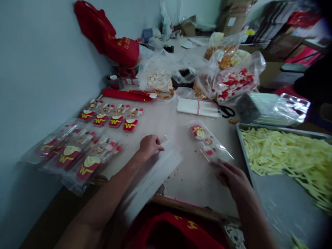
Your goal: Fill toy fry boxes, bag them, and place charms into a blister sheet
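While hands (150,147) (229,174) apart, table edge (186,207) open

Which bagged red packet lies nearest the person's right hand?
The lone bagged packet left of the tray; its bag reaches the right hand. The other bagged packets lie together at the left.
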The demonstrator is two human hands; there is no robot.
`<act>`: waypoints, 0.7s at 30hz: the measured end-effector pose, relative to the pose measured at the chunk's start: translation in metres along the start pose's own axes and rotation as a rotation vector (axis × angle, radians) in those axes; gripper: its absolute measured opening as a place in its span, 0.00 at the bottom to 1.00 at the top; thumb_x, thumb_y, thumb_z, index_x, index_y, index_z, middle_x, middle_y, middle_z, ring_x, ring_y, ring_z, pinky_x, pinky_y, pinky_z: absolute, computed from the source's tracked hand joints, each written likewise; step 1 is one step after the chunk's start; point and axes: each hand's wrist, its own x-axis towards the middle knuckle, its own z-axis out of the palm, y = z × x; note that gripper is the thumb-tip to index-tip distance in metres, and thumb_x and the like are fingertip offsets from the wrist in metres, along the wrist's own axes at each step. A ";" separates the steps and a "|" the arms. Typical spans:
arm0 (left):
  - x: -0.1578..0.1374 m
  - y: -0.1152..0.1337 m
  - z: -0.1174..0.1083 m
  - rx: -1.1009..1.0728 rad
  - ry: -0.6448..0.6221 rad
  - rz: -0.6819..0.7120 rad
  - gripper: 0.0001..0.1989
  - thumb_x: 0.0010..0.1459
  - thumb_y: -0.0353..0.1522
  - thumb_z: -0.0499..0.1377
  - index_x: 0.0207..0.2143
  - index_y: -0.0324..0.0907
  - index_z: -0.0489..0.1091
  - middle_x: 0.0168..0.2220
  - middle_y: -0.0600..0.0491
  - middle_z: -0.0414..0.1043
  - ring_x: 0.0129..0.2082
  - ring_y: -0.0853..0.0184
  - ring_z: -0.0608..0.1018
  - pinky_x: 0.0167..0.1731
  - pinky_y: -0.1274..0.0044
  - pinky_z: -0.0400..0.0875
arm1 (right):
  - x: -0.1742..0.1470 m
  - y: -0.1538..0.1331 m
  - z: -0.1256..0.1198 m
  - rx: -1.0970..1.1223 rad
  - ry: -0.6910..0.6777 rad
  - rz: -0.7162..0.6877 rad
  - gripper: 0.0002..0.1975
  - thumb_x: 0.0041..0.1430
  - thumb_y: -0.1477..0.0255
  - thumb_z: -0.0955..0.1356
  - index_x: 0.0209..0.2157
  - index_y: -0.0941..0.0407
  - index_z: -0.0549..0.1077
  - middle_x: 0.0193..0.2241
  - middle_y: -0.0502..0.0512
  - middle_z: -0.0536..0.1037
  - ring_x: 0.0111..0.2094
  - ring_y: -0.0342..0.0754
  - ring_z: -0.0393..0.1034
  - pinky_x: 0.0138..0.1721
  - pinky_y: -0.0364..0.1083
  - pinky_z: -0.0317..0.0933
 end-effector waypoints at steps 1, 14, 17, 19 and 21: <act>-0.003 -0.002 0.001 -0.036 0.017 0.030 0.11 0.45 0.38 0.72 0.27 0.44 0.76 0.28 0.54 0.75 0.30 0.66 0.75 0.31 0.76 0.61 | -0.009 0.000 -0.008 -0.245 0.061 -0.051 0.19 0.49 0.52 0.70 0.32 0.54 0.80 0.18 0.54 0.74 0.16 0.49 0.62 0.17 0.46 0.52; -0.042 -0.037 -0.024 -0.733 0.084 -0.125 0.06 0.49 0.33 0.65 0.27 0.40 0.72 0.25 0.58 0.71 0.27 0.70 0.70 0.28 0.78 0.60 | 0.078 -0.152 0.287 -1.115 -0.705 -1.536 0.37 0.50 0.87 0.61 0.63 0.57 0.64 0.62 0.57 0.67 0.62 0.54 0.58 0.58 0.52 0.57; -0.051 -0.050 -0.030 -1.000 0.003 -0.146 0.10 0.54 0.37 0.62 0.35 0.40 0.76 0.28 0.56 0.73 0.27 0.70 0.70 0.29 0.78 0.61 | 0.110 -0.168 0.360 -1.313 -0.921 -1.727 0.42 0.47 0.87 0.65 0.66 0.59 0.58 0.66 0.60 0.61 0.66 0.59 0.50 0.60 0.56 0.53; -0.054 -0.056 -0.033 -1.100 -0.027 -0.205 0.14 0.55 0.39 0.61 0.39 0.40 0.78 0.29 0.54 0.74 0.27 0.70 0.70 0.29 0.77 0.62 | 0.127 -0.172 0.385 -1.442 -1.013 -1.785 0.46 0.45 0.86 0.68 0.67 0.59 0.55 0.65 0.63 0.61 0.66 0.61 0.49 0.59 0.57 0.52; -0.053 -0.059 -0.035 -1.182 -0.061 -0.285 0.16 0.55 0.42 0.62 0.39 0.39 0.79 0.30 0.52 0.75 0.27 0.70 0.70 0.30 0.77 0.63 | 0.137 -0.174 0.393 -1.490 -1.048 -1.821 0.48 0.43 0.84 0.71 0.67 0.59 0.54 0.63 0.65 0.63 0.65 0.62 0.51 0.59 0.57 0.51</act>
